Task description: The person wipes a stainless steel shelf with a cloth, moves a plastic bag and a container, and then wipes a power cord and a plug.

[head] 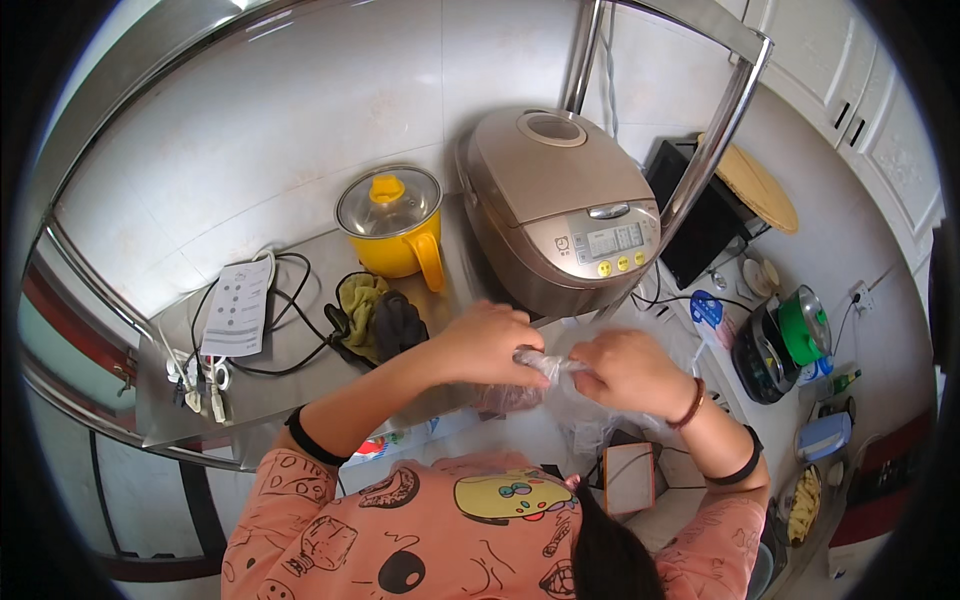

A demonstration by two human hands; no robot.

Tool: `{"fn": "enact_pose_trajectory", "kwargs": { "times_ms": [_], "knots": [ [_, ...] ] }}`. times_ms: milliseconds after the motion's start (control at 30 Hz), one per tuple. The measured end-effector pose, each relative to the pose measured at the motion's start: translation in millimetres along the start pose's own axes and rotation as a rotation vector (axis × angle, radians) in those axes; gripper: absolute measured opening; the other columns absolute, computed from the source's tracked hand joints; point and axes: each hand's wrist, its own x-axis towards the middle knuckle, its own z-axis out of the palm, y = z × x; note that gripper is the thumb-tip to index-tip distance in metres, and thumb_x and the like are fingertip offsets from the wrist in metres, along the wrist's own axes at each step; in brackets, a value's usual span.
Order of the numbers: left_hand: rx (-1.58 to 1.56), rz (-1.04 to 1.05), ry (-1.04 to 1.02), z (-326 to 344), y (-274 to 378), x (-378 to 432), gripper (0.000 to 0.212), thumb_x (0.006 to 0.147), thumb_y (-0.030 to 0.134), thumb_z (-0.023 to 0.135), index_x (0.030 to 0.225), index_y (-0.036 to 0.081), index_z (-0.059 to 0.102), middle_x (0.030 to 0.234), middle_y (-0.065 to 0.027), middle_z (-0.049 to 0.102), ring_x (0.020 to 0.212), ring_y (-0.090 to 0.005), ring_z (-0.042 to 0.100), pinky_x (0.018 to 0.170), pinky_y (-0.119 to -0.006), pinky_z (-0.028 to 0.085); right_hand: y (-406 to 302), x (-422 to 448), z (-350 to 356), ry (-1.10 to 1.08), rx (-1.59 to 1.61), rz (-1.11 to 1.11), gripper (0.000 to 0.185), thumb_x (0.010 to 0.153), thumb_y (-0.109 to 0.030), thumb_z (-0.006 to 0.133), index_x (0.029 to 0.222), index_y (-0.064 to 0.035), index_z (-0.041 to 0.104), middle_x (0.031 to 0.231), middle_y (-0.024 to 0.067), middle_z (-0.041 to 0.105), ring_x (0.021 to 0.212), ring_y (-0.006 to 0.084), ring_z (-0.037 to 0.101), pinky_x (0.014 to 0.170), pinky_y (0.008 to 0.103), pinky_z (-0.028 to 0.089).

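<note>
In front of my chest, my left hand [491,346] grips the twisted neck of a clear plastic bag [510,397], whose contents look reddish but cannot be made out. My right hand [626,371] closes on the twisted film just to the right of it, and loose clear film [585,420] hangs around and below that hand. Beyond both hands stands a rice cooker [555,202] with its lid down. A yellow electric pot [397,225] with a glass lid is to its left, and crumpled green and dark cloths [375,315] lie near my left forearm.
On the steel shelf [292,375], a paper leaflet [238,307] lies over tangled cables [300,300] and plugs. Metal posts [712,142] frame the shelf. To the right, a counter holds a green pot [804,326], a blue container [823,435] and a plate of yellow food [804,502].
</note>
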Motion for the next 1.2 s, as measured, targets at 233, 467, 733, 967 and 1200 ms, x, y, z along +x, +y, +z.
{"fn": "enact_pose_trajectory", "kwargs": {
  "times_ms": [233, 467, 733, 967, 1200],
  "knots": [
    [0.707, 0.21, 0.886, 20.0, 19.9, -4.0, 0.027, 0.074, 0.037, 0.061, 0.089, 0.015, 0.062, 0.072, -0.0005, 0.043, 0.074, -0.0174, 0.045, 0.076, -0.036, 0.035, 21.4, -7.6, 56.8, -0.101, 1.898, 0.283, 0.035, 0.086, -0.029, 0.054, 0.1, 0.0033, 0.058, 0.083, 0.0044, 0.061, 0.074, 0.0119, 0.058, 0.067, 0.0249, 0.047],
    [0.679, 0.394, 1.16, 38.9, 11.9, 1.2, 0.023, 0.063, 0.02, 0.062, 0.085, 0.018, 0.06, 0.071, 0.0032, 0.044, 0.073, -0.0148, 0.045, 0.075, -0.033, 0.037, -10.7, 7.9, 99.4, 0.407, 1.927, 0.212, 0.077, 0.079, -0.044, 0.062, 0.133, -0.0018, 0.027, 0.118, 0.0125, 0.048, 0.104, 0.0187, 0.05, 0.086, 0.0302, 0.043],
    [0.544, 0.634, 1.111, 31.3, 24.7, 0.2, 0.03, 0.065, 0.02, 0.064, 0.095, 0.022, 0.063, 0.088, 0.0014, 0.05, 0.085, -0.017, 0.048, 0.089, -0.038, 0.036, -10.3, -6.2, 63.6, 0.665, 1.759, -0.179, 0.091, 0.072, -0.011, 0.07, 0.141, -0.0094, 0.011, 0.138, 0.0115, 0.029, 0.123, 0.0262, 0.037, 0.099, 0.0366, 0.034],
    [0.417, 0.404, 1.155, -11.5, 53.5, -33.4, 0.032, 0.069, 0.023, 0.068, 0.1, 0.022, 0.064, 0.108, -0.0077, 0.054, 0.104, -0.0244, 0.049, 0.098, -0.047, 0.03, 13.7, -77.5, -36.6, 1.12, 0.792, -0.174, 0.099, 0.059, -0.022, 0.082, 0.137, -0.0048, 0.023, 0.134, 0.0095, 0.035, 0.121, 0.0234, 0.039, 0.096, 0.0356, 0.036],
    [0.569, 0.092, 1.011, -35.6, 32.4, -73.7, 0.038, 0.063, 0.019, 0.068, 0.1, 0.016, 0.062, 0.107, -0.0085, 0.053, 0.1, -0.0254, 0.053, 0.092, -0.046, 0.036, 47.4, -35.2, -267.8, 1.406, 0.415, -0.272, 0.073, 0.075, -0.032, 0.064, 0.134, -0.0039, 0.032, 0.135, 0.0101, 0.033, 0.122, 0.0214, 0.036, 0.101, 0.0312, 0.028]
  ]
}}
